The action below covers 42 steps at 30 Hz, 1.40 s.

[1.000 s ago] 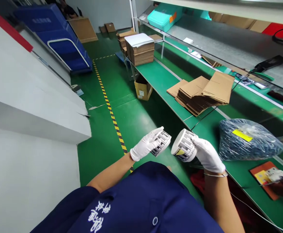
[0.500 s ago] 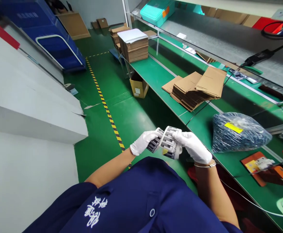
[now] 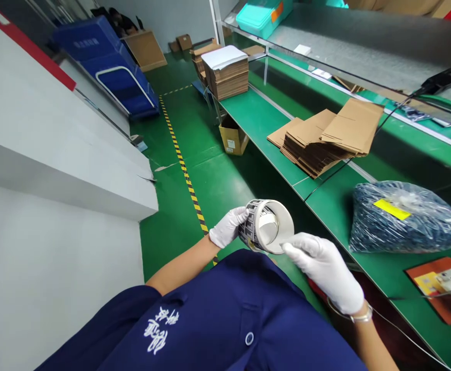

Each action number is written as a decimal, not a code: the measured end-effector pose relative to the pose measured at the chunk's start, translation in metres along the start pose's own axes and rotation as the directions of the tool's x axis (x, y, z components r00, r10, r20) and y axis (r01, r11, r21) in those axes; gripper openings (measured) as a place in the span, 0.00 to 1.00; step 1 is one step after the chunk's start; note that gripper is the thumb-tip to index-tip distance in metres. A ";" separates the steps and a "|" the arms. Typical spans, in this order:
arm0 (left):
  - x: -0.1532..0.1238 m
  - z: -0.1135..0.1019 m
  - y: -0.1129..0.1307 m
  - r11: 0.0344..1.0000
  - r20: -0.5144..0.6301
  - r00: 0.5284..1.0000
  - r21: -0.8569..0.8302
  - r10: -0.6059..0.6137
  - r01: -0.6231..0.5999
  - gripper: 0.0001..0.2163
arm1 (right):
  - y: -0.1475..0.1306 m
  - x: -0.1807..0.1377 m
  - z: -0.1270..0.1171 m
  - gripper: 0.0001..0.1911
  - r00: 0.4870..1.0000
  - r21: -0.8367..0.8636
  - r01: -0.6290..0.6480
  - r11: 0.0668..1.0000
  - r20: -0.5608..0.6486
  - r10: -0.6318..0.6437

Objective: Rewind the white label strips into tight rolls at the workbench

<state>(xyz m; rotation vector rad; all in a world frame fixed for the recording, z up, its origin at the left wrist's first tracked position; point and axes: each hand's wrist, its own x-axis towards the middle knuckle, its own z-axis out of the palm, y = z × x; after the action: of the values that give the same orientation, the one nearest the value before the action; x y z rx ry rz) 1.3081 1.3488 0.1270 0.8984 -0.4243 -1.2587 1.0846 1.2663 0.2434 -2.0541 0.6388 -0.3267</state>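
A roll of printed labels (image 3: 250,221), white with black marks, is held up in front of my body, its open white core turned to the right. Gloved in white, my left hand (image 3: 229,226) is closed on the roll's left side, fingers at its printed face. My right hand (image 3: 324,263), also in a white glove, has thumb and fingertips pinched at the lower right rim of the roll. A loose white curl shows inside the core; I cannot make out what it is.
To my right runs a green workbench (image 3: 264,105) with flat cardboard pieces (image 3: 326,136), a plastic-wrapped bag (image 3: 406,219) and a cardboard stack (image 3: 227,77). An open carton (image 3: 233,139) sits on the floor below. A white wall (image 3: 59,257) stands left; blue crates (image 3: 98,56) are farther off.
The roll has turned, so its hollow core now faces right instead of its printed side. My right hand has shifted down and right, from the printed strip to the rim. The view has swung slightly left.
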 end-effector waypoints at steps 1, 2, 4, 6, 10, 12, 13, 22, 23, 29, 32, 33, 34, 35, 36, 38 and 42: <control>0.000 0.002 0.000 1.000 -0.015 1.000 0.000 0.007 -0.007 0.23 | 0.003 -0.005 -0.002 0.17 0.999 -0.054 0.035 0.998 0.025 -0.034; 0.000 0.004 -0.001 1.000 -0.031 0.999 0.000 0.009 -0.009 0.23 | 0.006 -0.008 -0.002 0.16 0.997 -0.115 0.061 0.992 0.049 -0.056; 0.001 0.008 -0.001 1.000 -0.054 0.999 0.001 0.008 -0.008 0.22 | 0.015 -0.011 0.000 0.15 0.995 -0.229 0.084 0.970 0.080 -0.067; 0.002 0.014 -0.001 1.000 -0.057 0.998 0.003 0.009 -0.009 0.22 | 0.026 -0.010 0.003 0.16 0.994 -0.277 0.080 0.958 0.088 -0.058; 0.005 0.024 -0.003 0.999 -0.051 0.998 0.027 0.021 -0.020 0.21 | 0.043 -0.008 0.004 0.16 0.996 -0.273 0.086 0.958 0.033 -0.080; 0.008 0.029 -0.004 0.998 -0.061 0.997 0.046 0.042 -0.039 0.20 | 0.046 -0.008 0.003 0.16 0.994 -0.295 0.105 0.950 0.014 -0.105; 0.009 0.032 -0.005 0.998 -0.065 0.997 0.052 0.051 -0.048 0.20 | 0.047 -0.008 0.001 0.16 0.994 -0.316 0.109 0.943 0.006 -0.113; 0.010 0.044 -0.006 0.996 -0.101 0.993 0.064 0.065 -0.058 0.20 | 0.061 -0.007 -0.040 0.08 0.928 -0.258 0.112 0.960 -0.318 -0.194; 0.009 0.045 -0.006 0.995 -0.097 0.993 0.074 0.070 -0.063 0.20 | 0.065 -0.007 -0.044 0.07 0.907 -0.267 0.126 0.955 -0.360 -0.220; 0.011 0.056 0.000 0.996 -0.056 0.997 0.071 0.052 -0.048 0.21 | 0.080 -0.002 -0.040 0.15 0.895 -0.407 0.128 0.905 -0.345 -0.282; 0.014 0.059 0.000 0.994 -0.072 0.995 0.087 0.072 -0.066 0.22 | 0.082 0.001 -0.030 0.17 0.913 -0.438 0.122 0.891 -0.304 -0.274; 0.015 0.059 0.000 0.992 -0.084 0.993 0.099 0.085 -0.077 0.22 | 0.082 0.001 -0.027 0.18 0.912 -0.441 0.125 0.888 -0.301 -0.278; 0.016 0.059 -0.001 0.990 -0.096 0.991 0.109 0.097 -0.086 0.22 | 0.082 0.002 -0.025 0.19 0.909 -0.452 0.130 0.883 -0.301 -0.288; 0.016 0.059 -0.002 0.989 -0.104 0.989 0.116 0.102 -0.090 0.22 | 0.082 0.002 -0.023 0.19 0.904 -0.472 0.136 0.871 -0.300 -0.303; 0.017 0.058 -0.003 0.989 -0.110 0.988 0.121 0.104 -0.091 0.22 | 0.082 0.002 -0.022 0.20 0.899 -0.500 0.139 0.855 -0.298 -0.320; 0.018 0.057 -0.005 0.987 -0.118 0.987 0.131 0.109 -0.093 0.21 | 0.082 0.003 -0.019 0.20 0.891 -0.569 0.132 0.812 -0.291 -0.349; 0.017 0.056 -0.006 0.986 -0.126 0.985 0.136 0.118 -0.101 0.20 | 0.083 0.005 -0.015 0.19 0.870 -0.625 0.124 0.771 -0.305 -0.388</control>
<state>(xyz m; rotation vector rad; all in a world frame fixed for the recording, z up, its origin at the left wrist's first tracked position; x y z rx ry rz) 1.2691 1.3128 0.1532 1.0494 -0.4467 -1.0728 1.0561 1.2167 0.1813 -2.7223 0.7765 -0.8458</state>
